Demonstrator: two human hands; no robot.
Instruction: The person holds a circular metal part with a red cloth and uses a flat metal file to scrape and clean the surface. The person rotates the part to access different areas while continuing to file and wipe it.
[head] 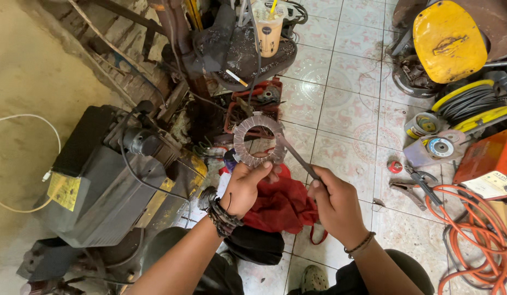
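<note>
Currently, head view only. Left hand (pixel 243 188) pinches the near rim of a flat grey metal ring with a ribbed, rust-tinted face (pixel 259 139), thumb laid over the edge, holding it upright in the air above the tiled floor (pixel 346 109). Right hand (pixel 336 205) is closed round the near end of a slim dark metal tool (pixel 297 155), likely a file or thin rod; its far tip rests against the right side of the ring, at or just inside the inner edge. Exact contact point is too small to tell.

Progress, as a judgement: the work on the ring looks under way, not finished. The ring's face is dull and patchy, with brownish staining between the ribs all round; no stretch looks clearly cleaner than another, so how much is done cannot be read.

Ring appearance: thin, wide central opening, fine radial ridges, pale grey with reddish wear.

Surroundings: red cloth (pixel 281 205) lies on the floor under the hands. Grey boxy machine (pixel 100 180) sits left. Plastic cup with a yellow straw (pixel 269 30) stands far, on a dark stand. Coiled orange cable (pixel 477 229) lies right, yellow rounded cover (pixel 449 41) far right.
</note>
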